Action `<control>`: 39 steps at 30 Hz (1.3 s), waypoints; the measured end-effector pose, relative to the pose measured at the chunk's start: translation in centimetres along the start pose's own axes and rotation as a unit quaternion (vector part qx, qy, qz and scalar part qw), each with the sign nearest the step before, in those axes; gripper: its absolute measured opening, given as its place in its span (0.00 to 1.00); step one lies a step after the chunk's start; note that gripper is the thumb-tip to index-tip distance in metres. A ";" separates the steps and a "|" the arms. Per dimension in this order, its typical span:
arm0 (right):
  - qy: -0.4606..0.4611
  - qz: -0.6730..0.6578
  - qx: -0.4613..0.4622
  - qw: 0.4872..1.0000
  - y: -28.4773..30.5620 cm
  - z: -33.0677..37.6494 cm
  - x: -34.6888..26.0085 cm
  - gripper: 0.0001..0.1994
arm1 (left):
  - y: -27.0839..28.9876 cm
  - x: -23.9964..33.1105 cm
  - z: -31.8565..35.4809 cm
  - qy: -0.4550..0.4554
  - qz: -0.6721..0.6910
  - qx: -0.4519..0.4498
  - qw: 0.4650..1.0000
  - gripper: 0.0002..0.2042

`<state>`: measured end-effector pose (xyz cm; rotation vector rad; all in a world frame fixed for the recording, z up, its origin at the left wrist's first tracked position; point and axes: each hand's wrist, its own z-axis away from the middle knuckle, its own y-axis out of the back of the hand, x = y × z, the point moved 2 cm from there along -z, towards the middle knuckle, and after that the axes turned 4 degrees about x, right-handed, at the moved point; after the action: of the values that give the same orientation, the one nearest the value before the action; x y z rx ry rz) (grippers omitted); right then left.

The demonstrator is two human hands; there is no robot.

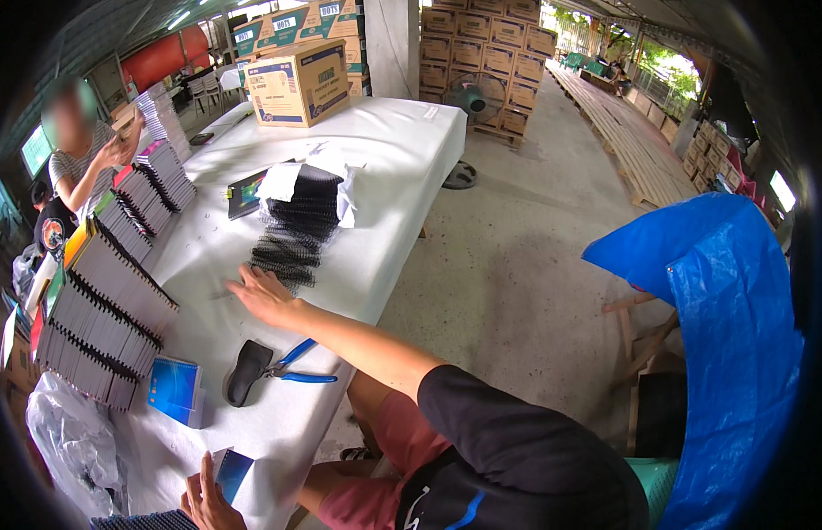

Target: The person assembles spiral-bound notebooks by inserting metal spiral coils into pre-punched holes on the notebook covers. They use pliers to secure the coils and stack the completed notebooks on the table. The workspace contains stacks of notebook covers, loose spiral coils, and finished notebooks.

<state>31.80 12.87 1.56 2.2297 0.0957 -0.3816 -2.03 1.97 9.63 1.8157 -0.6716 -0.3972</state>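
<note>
At the table's near left corner my left hand (209, 502) has its fingers closed at the edge of a small blue-covered booklet (235, 473). My right hand (268, 299) stretches across the white table, fingers apart, beside the lower end of a pile of black binding coils (291, 243). A faint blurred streak lies by its fingertips; I cannot make it out. Between the hands are blue-handled cutting pliers (296, 364), a black pouch-like object (249, 373) and a spiral-bound blue notebook (175, 389).
Tall stacks of spiral-bound books (102, 327) line the table's left side, with a plastic bag (71, 433) below them. White crumpled paper (327, 161) lies by the coils. A carton (300, 84) sits at the far end. Across the table stands a person (97, 159). A blue tarp (738, 336) hangs right.
</note>
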 end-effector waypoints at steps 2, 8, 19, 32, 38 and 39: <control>0.066 -0.093 0.017 0.993 1.6 -0.7 -1.1 0.19 | -1.0 -0.8 0.3 -0.027 -0.006 -0.025 0.999 0.25; 0.136 -0.254 0.075 0.955 4.5 -1.8 -2.4 0.22 | -3.7 -1.9 1.1 0.030 0.024 -0.005 0.999 0.29; 0.369 -0.122 0.046 0.920 3.7 4.1 -8.3 0.19 | -8.8 1.7 1.9 0.259 -0.125 0.150 0.946 0.34; 0.213 -0.310 -0.136 0.917 4.1 10.0 -11.0 0.11 | -9.2 -1.2 2.8 0.244 -0.177 0.177 0.937 0.35; 0.167 -0.372 -0.169 0.897 7.2 9.5 -9.4 0.07 | -9.2 -1.1 2.2 0.150 -0.115 0.330 0.925 0.32; 0.146 -0.390 -0.178 0.892 7.7 9.5 -9.9 0.08 | -8.1 -0.4 2.1 0.142 -0.088 0.341 0.925 0.31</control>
<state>21.69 1.31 4.69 1.7785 1.1525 -0.4024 -1.49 2.54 1.27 2.5456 -0.4678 0.0037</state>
